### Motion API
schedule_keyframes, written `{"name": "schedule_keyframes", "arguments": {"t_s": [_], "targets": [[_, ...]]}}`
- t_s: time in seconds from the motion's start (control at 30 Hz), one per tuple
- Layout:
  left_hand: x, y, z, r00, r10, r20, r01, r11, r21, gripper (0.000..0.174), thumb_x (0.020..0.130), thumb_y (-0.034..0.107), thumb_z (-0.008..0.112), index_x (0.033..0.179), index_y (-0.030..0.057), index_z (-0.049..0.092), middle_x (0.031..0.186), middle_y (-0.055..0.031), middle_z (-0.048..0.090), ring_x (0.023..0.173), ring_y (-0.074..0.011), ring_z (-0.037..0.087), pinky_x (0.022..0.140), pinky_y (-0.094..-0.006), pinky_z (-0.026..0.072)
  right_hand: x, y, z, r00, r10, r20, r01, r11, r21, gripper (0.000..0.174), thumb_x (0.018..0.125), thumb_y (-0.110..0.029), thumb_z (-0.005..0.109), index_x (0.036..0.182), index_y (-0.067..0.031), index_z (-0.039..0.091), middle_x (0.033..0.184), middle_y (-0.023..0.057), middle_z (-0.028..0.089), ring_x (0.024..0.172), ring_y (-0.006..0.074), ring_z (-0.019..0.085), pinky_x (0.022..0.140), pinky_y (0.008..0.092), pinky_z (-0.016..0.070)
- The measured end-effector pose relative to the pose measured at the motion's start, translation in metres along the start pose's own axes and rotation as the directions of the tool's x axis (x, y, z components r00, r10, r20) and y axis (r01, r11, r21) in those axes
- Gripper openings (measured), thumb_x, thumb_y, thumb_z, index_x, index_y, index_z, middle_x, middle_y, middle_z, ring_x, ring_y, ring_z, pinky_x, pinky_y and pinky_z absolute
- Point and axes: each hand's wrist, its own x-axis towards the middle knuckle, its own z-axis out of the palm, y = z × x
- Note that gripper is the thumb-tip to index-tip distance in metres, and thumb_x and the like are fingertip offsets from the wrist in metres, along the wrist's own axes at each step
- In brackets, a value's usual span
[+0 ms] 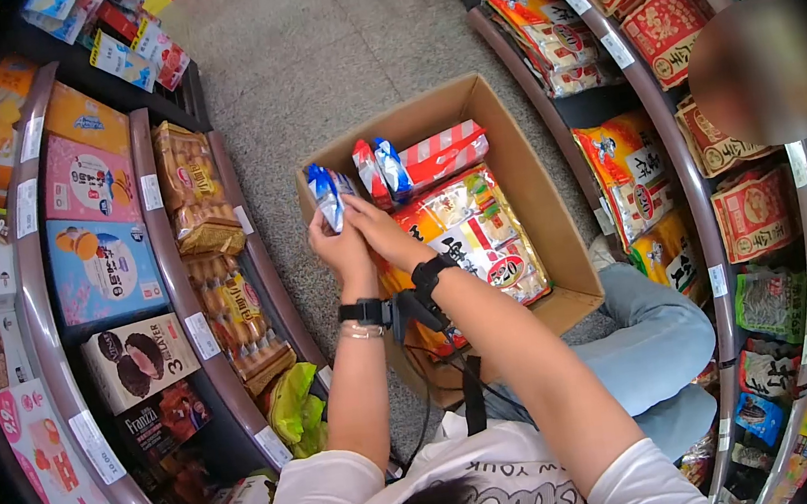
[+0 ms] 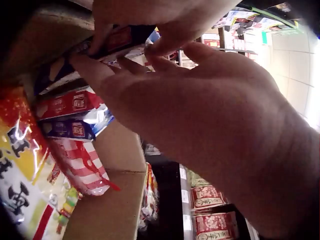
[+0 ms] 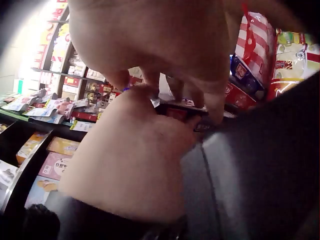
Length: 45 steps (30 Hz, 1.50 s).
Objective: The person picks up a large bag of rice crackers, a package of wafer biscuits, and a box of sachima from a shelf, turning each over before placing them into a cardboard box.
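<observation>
Gripping a blue packet (image 1: 327, 196) with left hand (image 1: 342, 252) and right hand (image 1: 387, 232) at the far left corner of the cardboard box (image 1: 541, 205), near a red packet (image 1: 371, 172).

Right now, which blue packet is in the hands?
The left blue packet, held by left hand and right hand; the other blue packet sits between the red packet and striped packet.

White printed T-shirt (image 1: 514, 495), black wrist straps (image 1: 366, 311), light-blue jeans (image 1: 650, 328)
</observation>
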Motion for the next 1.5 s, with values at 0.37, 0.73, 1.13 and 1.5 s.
{"name": "schedule_keyframes", "arguments": {"t_s": [0.37, 0.73, 1.13, 1.5], "targets": [[0.023, -0.011, 0.014, 0.982, -0.149, 0.118, 0.154, 0.987, -0.039, 0.036, 0.080, 0.003, 0.069, 0.113, -0.0043, 0.054, 0.102, -0.0115, 0.062, 0.090, -0.0173, 0.061, 0.075, -0.0286, 0.0512, 0.033, 0.033, -0.027, 0.956, 0.244, 0.160, -0.278, 0.928, 0.249, 0.056, 0.099, -0.040, 0.037, 0.133, 0.0032, 0.044, 0.135, 0.0108, 0.047, 0.124, 0.0182, 0.041, 0.106, 0.0305, 0.0276], [0.046, -0.023, -0.007, 0.668, -0.583, 0.462, 0.574, 0.799, 0.179, 0.045, 0.085, -0.006, 0.042, 0.130, -0.0029, 0.047, 0.120, -0.0104, 0.056, 0.102, -0.0194, 0.057, 0.086, -0.0291, 0.0475, 0.032, 0.042, -0.034, 0.928, 0.344, 0.140, -0.364, 0.918, 0.156, 0.072, 0.096, -0.056, 0.030, 0.140, 0.0005, 0.036, 0.144, 0.0140, 0.036, 0.132, 0.0225, 0.031, 0.110, 0.0328, 0.0206], [0.036, -0.017, 0.001, 0.675, -0.561, 0.480, 0.545, 0.817, 0.190, 0.048, 0.087, 0.001, 0.039, 0.135, 0.0036, 0.044, 0.129, -0.0059, 0.051, 0.116, -0.0191, 0.048, 0.095, -0.0321, 0.0378, -0.018, 0.016, -0.058, 0.908, 0.419, 0.022, -0.416, 0.890, 0.186, 0.085, 0.089, -0.071, 0.023, 0.148, -0.0102, 0.020, 0.150, 0.0162, 0.028, 0.139, 0.0320, 0.024, 0.110, 0.0547, 0.0130], [0.012, -0.010, -0.031, 0.726, -0.500, 0.472, 0.500, 0.855, 0.137, 0.047, 0.091, 0.010, 0.044, 0.138, 0.0079, 0.040, 0.144, -0.0087, 0.039, 0.132, -0.0265, 0.035, 0.106, -0.0443, 0.0287, -0.115, 0.002, -0.112, 0.849, 0.438, -0.294, -0.266, 0.837, 0.479, 0.055, 0.094, -0.045, 0.040, 0.136, -0.0088, 0.040, 0.129, 0.0130, 0.052, 0.114, 0.0256, 0.052, 0.096, 0.0431, 0.0387]]}}
